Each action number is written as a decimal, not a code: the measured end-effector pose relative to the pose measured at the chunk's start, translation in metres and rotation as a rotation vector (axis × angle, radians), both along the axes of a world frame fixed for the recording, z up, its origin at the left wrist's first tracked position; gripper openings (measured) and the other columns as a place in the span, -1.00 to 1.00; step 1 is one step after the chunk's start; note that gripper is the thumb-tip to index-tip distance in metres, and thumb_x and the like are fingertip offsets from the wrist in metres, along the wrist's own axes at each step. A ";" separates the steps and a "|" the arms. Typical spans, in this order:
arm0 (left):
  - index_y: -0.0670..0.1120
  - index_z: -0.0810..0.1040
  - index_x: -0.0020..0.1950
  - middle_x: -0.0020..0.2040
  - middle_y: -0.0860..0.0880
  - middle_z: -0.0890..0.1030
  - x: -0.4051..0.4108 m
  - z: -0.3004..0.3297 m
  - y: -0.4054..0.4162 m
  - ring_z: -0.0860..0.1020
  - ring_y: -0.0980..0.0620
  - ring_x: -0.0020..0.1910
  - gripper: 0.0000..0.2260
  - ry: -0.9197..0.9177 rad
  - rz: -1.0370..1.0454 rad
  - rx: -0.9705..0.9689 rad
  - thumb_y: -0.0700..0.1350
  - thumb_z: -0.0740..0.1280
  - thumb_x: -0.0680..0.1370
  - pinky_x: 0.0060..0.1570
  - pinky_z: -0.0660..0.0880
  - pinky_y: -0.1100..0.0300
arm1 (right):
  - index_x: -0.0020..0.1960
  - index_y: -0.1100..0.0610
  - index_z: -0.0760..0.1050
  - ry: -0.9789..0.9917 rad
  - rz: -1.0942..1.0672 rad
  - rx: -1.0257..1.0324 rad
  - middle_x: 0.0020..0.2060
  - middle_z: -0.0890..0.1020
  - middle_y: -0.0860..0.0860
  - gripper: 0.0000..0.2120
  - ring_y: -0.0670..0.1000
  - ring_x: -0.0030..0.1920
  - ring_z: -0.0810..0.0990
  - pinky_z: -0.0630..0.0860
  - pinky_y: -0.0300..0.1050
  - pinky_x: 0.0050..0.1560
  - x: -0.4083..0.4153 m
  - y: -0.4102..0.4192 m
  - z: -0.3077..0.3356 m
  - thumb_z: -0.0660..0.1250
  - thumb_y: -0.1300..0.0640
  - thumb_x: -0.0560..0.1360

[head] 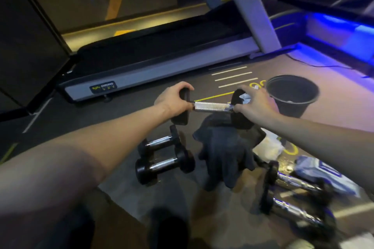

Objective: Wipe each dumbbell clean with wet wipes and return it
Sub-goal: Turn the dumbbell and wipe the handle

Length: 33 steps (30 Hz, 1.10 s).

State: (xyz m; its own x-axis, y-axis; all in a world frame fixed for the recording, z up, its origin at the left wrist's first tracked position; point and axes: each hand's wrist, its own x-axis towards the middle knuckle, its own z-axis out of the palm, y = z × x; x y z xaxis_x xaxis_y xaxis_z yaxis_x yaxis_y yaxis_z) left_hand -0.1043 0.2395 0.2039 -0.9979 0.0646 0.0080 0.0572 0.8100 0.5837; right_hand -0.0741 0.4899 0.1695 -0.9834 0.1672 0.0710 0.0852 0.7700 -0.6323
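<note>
Treadmill [162,62] at 12 o'clock, black bucket [292,95] at 2, spare dumbbells on floor at 5 and 7. Held dumbbell [212,107] mid-frame, over dark cloth [226,153]. Best approach, I judge: steady one head, rub wipe round the other. Left hand [172,99] curls over left head; right hand [255,103] pinches wet wipe [245,97] against right head.

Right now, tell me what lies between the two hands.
Head view: the held dumbbell's chrome handle spans between left hand and right hand, which holds a wet wipe.
</note>
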 end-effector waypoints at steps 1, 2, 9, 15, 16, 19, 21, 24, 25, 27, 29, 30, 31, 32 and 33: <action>0.27 0.53 0.15 0.11 0.04 0.57 -0.003 -0.007 0.010 0.55 -0.03 0.05 -0.54 -0.016 -0.016 0.012 -0.08 0.53 0.34 0.05 0.57 0.08 | 0.42 -0.20 0.39 -0.006 -0.013 0.024 0.31 0.43 0.17 -0.34 0.27 0.21 0.53 0.48 0.02 0.16 0.002 0.010 -0.001 0.44 -0.09 0.33; 0.27 0.53 0.15 0.11 0.03 0.58 -0.005 -0.014 0.019 0.55 -0.05 0.05 -0.54 -0.024 -0.030 0.026 -0.08 0.54 0.34 0.05 0.57 0.08 | 0.42 -0.20 0.39 -0.010 -0.025 0.051 0.31 0.42 0.19 -0.36 0.29 0.19 0.53 0.48 0.02 0.12 0.003 0.019 -0.003 0.45 -0.06 0.36; 0.25 0.53 0.15 0.09 0.06 0.58 -0.024 -0.036 0.051 0.56 -0.04 0.03 -0.53 -0.041 -0.116 0.066 -0.11 0.55 0.34 0.01 0.59 0.06 | 0.37 -0.20 0.41 -0.027 -0.071 0.129 0.13 0.44 0.18 -0.41 0.33 0.04 0.58 0.51 0.02 -0.01 0.005 0.050 -0.012 0.43 -0.06 0.36; 0.30 0.48 0.20 0.15 0.04 0.60 -0.035 -0.069 0.039 0.59 -0.04 0.08 -0.51 -0.024 -0.213 0.030 0.04 0.52 0.31 0.11 0.55 0.01 | 0.44 -0.19 0.33 -0.094 -0.076 0.167 0.23 0.36 0.16 -0.39 0.37 0.09 0.55 0.47 0.03 0.04 0.004 0.044 -0.036 0.41 -0.12 0.42; 0.33 0.46 0.22 0.17 0.04 0.60 -0.038 -0.074 0.034 0.58 -0.03 0.09 -0.47 -0.022 -0.222 0.032 0.13 0.48 0.28 0.14 0.55 0.00 | 0.45 -0.18 0.31 -0.092 -0.073 0.184 0.23 0.36 0.17 -0.39 0.37 0.09 0.55 0.47 0.03 0.04 0.003 0.044 -0.038 0.40 -0.12 0.43; 0.45 0.37 0.31 0.22 0.02 0.54 -0.045 -0.084 0.017 0.54 0.01 0.20 -0.35 -0.021 -0.296 0.049 0.37 0.42 0.22 0.29 0.48 0.01 | 0.45 -0.19 0.29 -0.079 -0.061 0.237 0.21 0.36 0.16 -0.41 0.37 0.06 0.55 0.43 0.02 -0.04 0.002 0.044 -0.042 0.36 -0.13 0.46; 0.47 0.32 0.37 0.26 -0.01 0.47 -0.047 -0.086 0.010 0.46 0.06 0.28 -0.26 -0.054 -0.350 0.101 0.42 0.44 0.21 0.40 0.37 0.10 | 0.43 -0.22 0.29 -0.066 -0.070 0.238 0.18 0.36 0.14 -0.41 0.36 0.05 0.56 0.46 0.03 -0.04 0.000 0.045 -0.044 0.37 -0.14 0.45; 0.43 0.18 0.46 0.40 -0.05 0.33 -0.052 -0.089 0.004 0.34 0.06 0.40 -0.05 -0.147 -0.375 0.209 0.34 0.53 0.13 0.45 0.23 0.20 | 0.40 -0.27 0.29 -0.078 -0.094 0.226 0.20 0.37 0.14 -0.42 0.35 0.07 0.56 0.51 0.07 0.05 -0.006 0.047 -0.046 0.37 -0.12 0.42; 0.43 0.12 0.48 0.46 -0.05 0.27 -0.055 -0.091 0.003 0.29 0.04 0.45 0.03 -0.188 -0.398 0.237 0.31 0.58 0.11 0.48 0.21 0.17 | 0.38 -0.29 0.29 -0.078 -0.097 0.220 0.20 0.37 0.14 -0.44 0.35 0.07 0.56 0.52 0.08 0.07 -0.007 0.048 -0.047 0.37 -0.13 0.42; 0.45 0.04 0.50 0.57 0.02 0.17 -0.060 -0.098 -0.003 0.21 0.04 0.55 0.13 -0.262 -0.475 0.284 0.25 0.65 0.10 0.55 0.18 0.02 | 0.33 -0.33 0.28 -0.069 -0.089 0.199 0.18 0.37 0.13 -0.46 0.35 0.06 0.56 0.53 0.14 0.11 -0.008 0.050 -0.048 0.36 -0.14 0.40; 0.38 -0.06 0.56 0.62 0.09 0.08 -0.064 -0.104 -0.006 0.12 0.11 0.59 0.20 -0.316 -0.529 0.319 0.19 0.66 0.13 0.58 0.13 0.04 | 0.34 -0.33 0.27 -0.063 -0.085 0.190 0.17 0.36 0.12 -0.45 0.34 0.06 0.56 0.54 0.17 0.12 -0.007 0.051 -0.050 0.35 -0.17 0.39; 0.31 -0.10 0.59 0.62 0.11 0.07 -0.065 -0.107 -0.006 0.11 0.15 0.59 0.25 -0.348 -0.538 0.345 0.18 0.67 0.13 0.58 0.11 0.10 | 0.35 -0.33 0.26 -0.064 -0.090 0.193 0.17 0.36 0.11 -0.44 0.33 0.07 0.55 0.54 0.17 0.11 -0.006 0.051 -0.051 0.34 -0.18 0.39; 0.27 -0.13 0.61 0.60 0.13 0.10 -0.066 -0.109 -0.006 0.14 0.19 0.57 0.29 -0.385 -0.538 0.380 0.18 0.68 0.11 0.56 0.12 0.18 | 0.36 -0.33 0.25 -0.065 -0.091 0.201 0.17 0.35 0.10 -0.44 0.33 0.07 0.55 0.54 0.17 0.10 -0.005 0.051 -0.052 0.34 -0.18 0.40; 0.24 -0.15 0.61 0.58 0.15 0.15 -0.067 -0.111 -0.005 0.19 0.22 0.55 0.33 -0.415 -0.535 0.413 0.19 0.69 0.09 0.53 0.15 0.24 | 0.37 -0.33 0.25 -0.063 -0.089 0.209 0.16 0.35 0.10 -0.43 0.32 0.07 0.55 0.54 0.16 0.10 -0.005 0.051 -0.053 0.33 -0.18 0.40; 0.24 -0.15 0.62 0.55 0.17 0.20 -0.067 -0.113 -0.005 0.24 0.25 0.52 0.34 -0.433 -0.534 0.434 0.19 0.70 0.09 0.50 0.19 0.29 | 0.37 -0.33 0.24 -0.061 -0.089 0.211 0.16 0.34 0.09 -0.44 0.32 0.07 0.55 0.54 0.16 0.09 -0.005 0.051 -0.053 0.33 -0.17 0.41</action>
